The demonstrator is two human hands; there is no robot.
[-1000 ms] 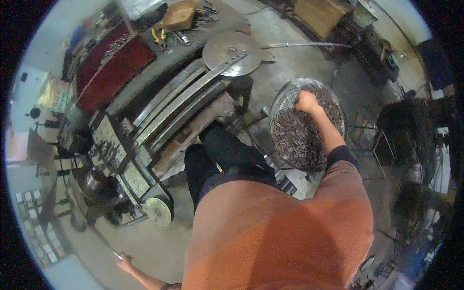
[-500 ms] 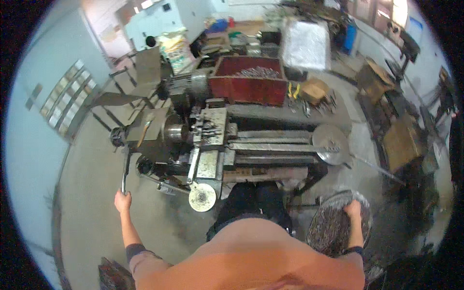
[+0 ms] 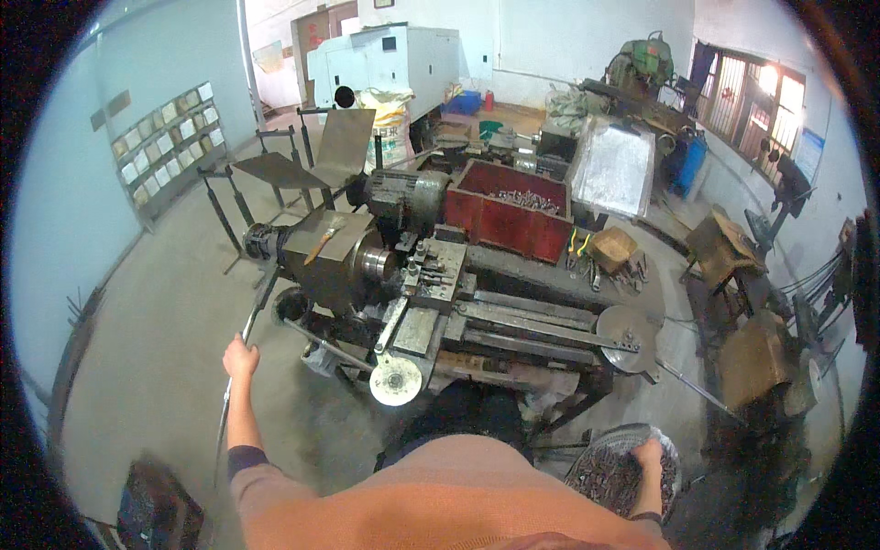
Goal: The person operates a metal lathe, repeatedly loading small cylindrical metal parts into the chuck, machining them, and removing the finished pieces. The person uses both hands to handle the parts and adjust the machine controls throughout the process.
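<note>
My left hand [image 3: 240, 357] is wrapped round a long metal lever [image 3: 247, 323]. The bar joins the left end of a small lathe [image 3: 335, 257] and also runs on below my fist. Over at lower right, my right hand [image 3: 649, 449] is at the inner side of a round basket [image 3: 674, 449] filled with small metal pieces [image 3: 605, 477]. Its fingers look curled in, but anything between them is too small to make out. On the lathe I see a bright chuck [image 3: 376, 263], a tool post [image 3: 435, 270] and a pale round disc [image 3: 396, 380] in front.
A red bin [image 3: 509, 229] of metal pieces stands behind the lathe. A brush [image 3: 321, 246] lies on the headstock. Yellow-handled pliers [image 3: 577, 243] and a small cardboard box [image 3: 612, 247] lie at right. A larger disc [image 3: 628, 339] sits at the bed's right end.
The view has tilted up and turned, bringing more of the room into sight. My left hand stays on the lever, which now shows below the fist. My right hand remains at the basket.
</note>
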